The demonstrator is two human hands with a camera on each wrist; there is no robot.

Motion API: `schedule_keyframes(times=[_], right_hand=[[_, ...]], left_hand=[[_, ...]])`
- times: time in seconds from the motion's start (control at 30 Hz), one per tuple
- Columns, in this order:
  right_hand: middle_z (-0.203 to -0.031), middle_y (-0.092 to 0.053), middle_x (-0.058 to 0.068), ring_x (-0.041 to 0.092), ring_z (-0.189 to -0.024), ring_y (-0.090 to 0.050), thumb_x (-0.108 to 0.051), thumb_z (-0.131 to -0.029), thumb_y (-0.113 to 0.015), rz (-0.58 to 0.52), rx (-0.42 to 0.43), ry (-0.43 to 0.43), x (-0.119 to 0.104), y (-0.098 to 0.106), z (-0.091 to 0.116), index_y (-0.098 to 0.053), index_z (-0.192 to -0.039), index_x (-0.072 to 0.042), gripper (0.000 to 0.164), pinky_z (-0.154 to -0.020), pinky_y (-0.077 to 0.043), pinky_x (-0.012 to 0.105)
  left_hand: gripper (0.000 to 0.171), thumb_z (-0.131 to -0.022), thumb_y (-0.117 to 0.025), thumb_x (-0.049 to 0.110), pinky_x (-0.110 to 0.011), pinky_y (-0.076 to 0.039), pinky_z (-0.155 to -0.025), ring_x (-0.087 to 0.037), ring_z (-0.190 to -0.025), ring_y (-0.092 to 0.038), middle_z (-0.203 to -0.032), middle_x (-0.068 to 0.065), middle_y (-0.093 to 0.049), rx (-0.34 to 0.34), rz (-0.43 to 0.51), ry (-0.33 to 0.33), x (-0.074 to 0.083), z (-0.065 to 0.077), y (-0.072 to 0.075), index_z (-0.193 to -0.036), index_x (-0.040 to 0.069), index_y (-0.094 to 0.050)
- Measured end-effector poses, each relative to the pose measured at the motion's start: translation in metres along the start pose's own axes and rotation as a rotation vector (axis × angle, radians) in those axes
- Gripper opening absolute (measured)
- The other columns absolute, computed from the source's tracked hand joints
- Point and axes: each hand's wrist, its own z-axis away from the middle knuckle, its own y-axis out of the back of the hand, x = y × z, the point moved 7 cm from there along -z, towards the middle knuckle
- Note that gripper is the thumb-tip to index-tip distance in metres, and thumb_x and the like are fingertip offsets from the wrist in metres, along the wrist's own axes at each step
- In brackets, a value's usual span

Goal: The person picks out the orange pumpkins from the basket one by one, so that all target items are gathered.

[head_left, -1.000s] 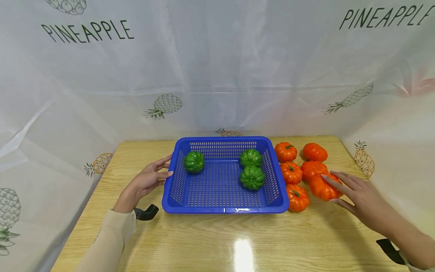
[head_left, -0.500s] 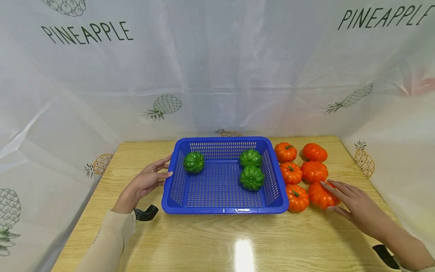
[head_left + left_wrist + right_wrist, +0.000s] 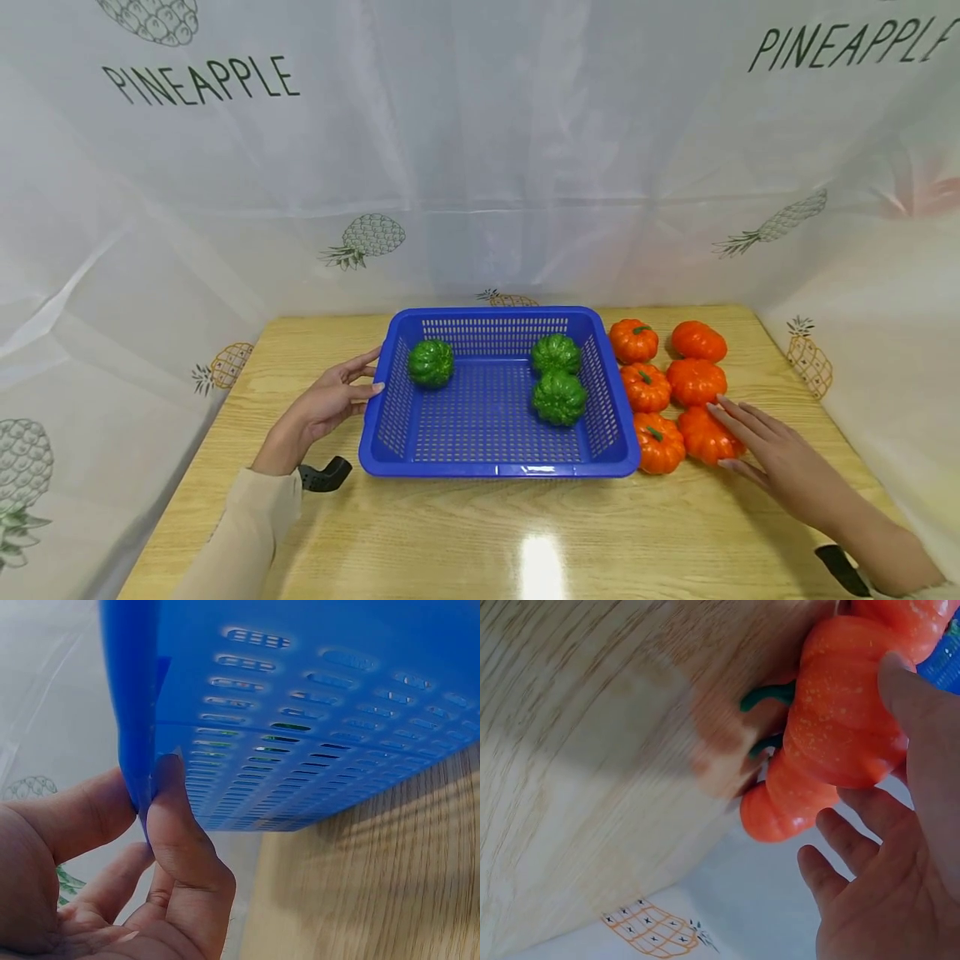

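Note:
A blue perforated plastic basket [image 3: 498, 468] stands on the wooden table, and three green ribbed pumpkin-like vegetables lie inside: one at the left [image 3: 431, 363] and two touching at the right [image 3: 558, 398]. My left hand [image 3: 328, 402] pinches the basket's left rim between thumb and fingers, plain in the left wrist view. At the right, my right hand [image 3: 776, 454] holds the nearest orange pumpkin [image 3: 707, 435] of the outer column, thumb on one side and fingers on the other. The right wrist view shows this pumpkin [image 3: 847, 705] with its green stem turned toward the table.
Beside the basket's right wall runs a column of three orange pumpkins [image 3: 645, 387] with green stems showing. Two more pumpkins [image 3: 697, 382] lie beyond the held one. A white pineapple-print sheet [image 3: 480, 167] hangs behind the table [image 3: 450, 533] and at both sides.
My right hand has brought its pumpkin down and left, from overlapping the pumpkin behind it to the near end of the outer column. The left hand and basket have stayed put.

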Motion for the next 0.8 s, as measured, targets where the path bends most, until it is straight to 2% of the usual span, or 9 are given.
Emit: schedule_keyframes(times=[0.03,0.1,0.27,0.37,0.5,0.53,0.67,0.77,0.8], right_hand=[[-0.164,-0.045,0.012,0.019,-0.156,-0.032,-0.048,-0.100,-0.066,0.002,-0.001,-0.003,0.000,-0.001,0.001,-0.049,-0.159,-0.010,0.072,-0.125,-0.004,0.015],[-0.164,-0.045,0.015,0.021,-0.156,-0.032,-0.046,-0.100,-0.067,0.006,-0.007,-0.014,0.001,-0.002,0.001,-0.048,-0.160,-0.010,0.073,-0.125,-0.003,0.016],[-0.167,-0.039,0.016,0.041,-0.145,-0.045,-0.038,-0.097,-0.075,0.003,-0.041,-0.051,0.001,-0.002,0.001,-0.042,-0.163,-0.011,0.079,-0.127,0.000,0.020],[-0.170,-0.034,0.013,0.043,-0.142,-0.046,-0.037,-0.096,-0.077,-0.004,-0.049,-0.058,0.000,-0.002,0.001,-0.040,-0.164,-0.012,0.081,-0.127,0.001,0.021],[-0.170,-0.035,0.013,0.044,-0.138,-0.049,-0.035,-0.094,-0.080,-0.010,-0.049,-0.063,0.000,-0.001,-0.001,-0.041,-0.164,-0.011,0.083,-0.125,0.000,0.018],[-0.169,-0.035,0.014,0.046,-0.135,-0.050,-0.034,-0.094,-0.080,-0.014,-0.048,-0.071,0.000,0.000,-0.001,-0.041,-0.164,-0.011,0.083,-0.127,-0.001,0.020],[-0.170,-0.033,0.017,0.055,-0.128,-0.051,-0.031,-0.097,-0.077,-0.031,-0.036,-0.120,0.006,0.005,-0.004,-0.037,-0.165,-0.011,0.082,-0.133,-0.011,0.042],[-0.168,-0.033,0.022,0.059,-0.125,-0.050,-0.031,-0.102,-0.072,-0.025,-0.006,-0.148,0.013,0.012,-0.007,-0.034,-0.167,-0.010,0.078,-0.128,-0.019,0.059],[-0.168,-0.034,0.024,0.059,-0.125,-0.049,-0.031,-0.102,-0.071,-0.020,0.002,-0.157,0.016,0.014,-0.008,-0.034,-0.167,-0.010,0.077,-0.127,-0.021,0.062]], left_hand=[[0.073,-0.108,-0.055,0.000,-0.026,-0.060,-0.082,-0.009,-0.092,-0.068,-0.143,-0.021,-0.040,-0.001,0.000,-0.002,0.000,0.000,0.000,-0.170,0.009,-0.018],[0.073,-0.108,-0.054,0.000,-0.026,-0.061,-0.082,-0.009,-0.093,-0.069,-0.142,-0.021,-0.041,-0.003,0.001,-0.007,0.001,-0.001,0.000,-0.170,0.009,-0.018],[0.073,-0.108,-0.054,-0.001,-0.026,-0.061,-0.082,-0.008,-0.093,-0.069,-0.141,-0.019,-0.042,-0.004,0.000,-0.012,0.003,-0.002,0.000,-0.170,0.008,-0.018],[0.073,-0.108,-0.054,-0.001,-0.026,-0.061,-0.082,-0.008,-0.093,-0.069,-0.142,-0.020,-0.041,-0.004,-0.002,-0.012,0.003,-0.003,0.001,-0.170,0.008,-0.018],[0.073,-0.108,-0.054,0.000,-0.026,-0.060,-0.081,-0.008,-0.092,-0.067,-0.143,-0.020,-0.039,-0.004,-0.002,-0.005,0.002,-0.003,0.000,-0.170,0.008,-0.018],[0.073,-0.108,-0.054,0.000,-0.026,-0.060,-0.081,-0.009,-0.092,-0.067,-0.143,-0.020,-0.038,-0.005,-0.002,-0.003,0.002,-0.003,0.000,-0.170,0.008,-0.017],[0.073,-0.108,-0.054,0.000,-0.026,-0.060,-0.081,-0.009,-0.090,-0.066,-0.143,-0.020,-0.038,-0.004,-0.004,-0.001,0.002,-0.001,0.000,-0.170,0.008,-0.018],[0.073,-0.108,-0.054,0.000,-0.026,-0.060,-0.080,-0.009,-0.090,-0.067,-0.142,-0.020,-0.039,-0.005,-0.007,-0.005,0.002,0.001,0.000,-0.170,0.008,-0.018],[0.073,-0.108,-0.055,0.000,-0.026,-0.060,-0.080,-0.009,-0.090,-0.067,-0.142,-0.020,-0.039,-0.005,-0.008,-0.005,0.002,0.001,0.000,-0.170,0.008,-0.018]])
